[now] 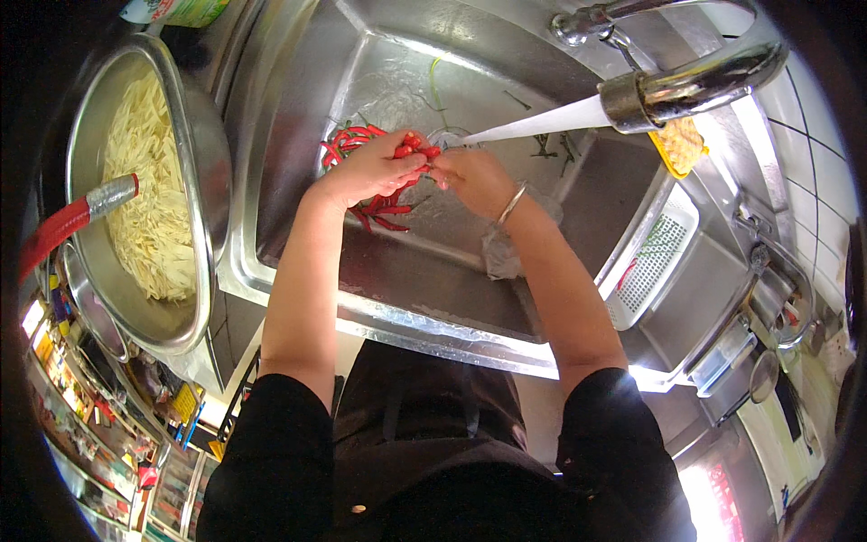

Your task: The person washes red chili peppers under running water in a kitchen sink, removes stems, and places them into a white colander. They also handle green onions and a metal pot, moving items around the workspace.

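Several red chili peppers (413, 146) are gripped in my left hand (379, 173), held over a stainless steel sink (433, 244). Against them, my right hand (474, 177) has its fingertips pinched together near a pepper's stem end; whether it grips a stem is too small to tell. More red chilies (352, 139) lie on the sink floor behind and below my left hand, some with green stems. From the faucet (691, 88) a stream of water (542, 123) runs down just behind my right hand. A metal bangle (513, 203) circles my right wrist.
Loose green stems (565, 148) lie on the sink floor. A clear plastic bag (501, 252) sits under my right forearm. To the left stands a steel basin (210, 162) of pale shredded strips (145, 196), with a red hose (61, 230) reaching over it. A white perforated basket (667, 240) stands in the right-hand basin.
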The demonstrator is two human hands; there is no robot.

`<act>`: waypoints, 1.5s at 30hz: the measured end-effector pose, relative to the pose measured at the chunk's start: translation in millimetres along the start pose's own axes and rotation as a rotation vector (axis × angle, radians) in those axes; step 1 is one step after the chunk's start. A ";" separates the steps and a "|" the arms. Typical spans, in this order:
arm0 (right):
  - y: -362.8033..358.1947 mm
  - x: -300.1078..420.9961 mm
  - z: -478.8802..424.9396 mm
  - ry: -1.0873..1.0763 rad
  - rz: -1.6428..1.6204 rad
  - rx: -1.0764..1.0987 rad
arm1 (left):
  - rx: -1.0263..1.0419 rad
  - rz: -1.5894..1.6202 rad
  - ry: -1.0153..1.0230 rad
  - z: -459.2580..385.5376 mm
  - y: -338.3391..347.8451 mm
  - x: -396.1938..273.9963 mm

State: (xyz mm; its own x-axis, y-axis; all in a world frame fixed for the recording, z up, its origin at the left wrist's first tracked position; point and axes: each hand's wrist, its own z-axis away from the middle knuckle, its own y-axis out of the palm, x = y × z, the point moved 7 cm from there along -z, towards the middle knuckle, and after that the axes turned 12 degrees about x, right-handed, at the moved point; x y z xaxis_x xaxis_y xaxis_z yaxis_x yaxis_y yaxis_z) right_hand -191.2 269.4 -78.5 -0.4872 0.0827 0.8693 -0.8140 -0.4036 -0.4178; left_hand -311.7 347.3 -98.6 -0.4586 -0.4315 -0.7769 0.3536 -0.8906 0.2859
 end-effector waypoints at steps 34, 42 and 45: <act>24.3 -37.5 -13.5 0.317 -1.090 -0.501 | -0.492 0.189 0.159 8.6 19.6 -6.7; 26.0 -33.0 -14.2 0.226 -1.057 -0.504 | -0.554 -0.981 -0.048 28.0 22.2 -45.2; 22.6 -39.5 -12.0 0.244 -0.963 -0.385 | -0.436 -1.125 -0.042 28.6 24.1 -58.5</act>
State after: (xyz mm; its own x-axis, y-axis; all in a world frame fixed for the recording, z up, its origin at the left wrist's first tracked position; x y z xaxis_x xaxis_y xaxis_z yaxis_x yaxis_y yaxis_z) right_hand -194.1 267.9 -125.4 0.3995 0.4113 0.8193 -0.9145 0.2410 0.3249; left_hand -299.7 347.0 -30.3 -0.7102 0.5428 -0.4484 -0.0189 -0.6514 -0.7585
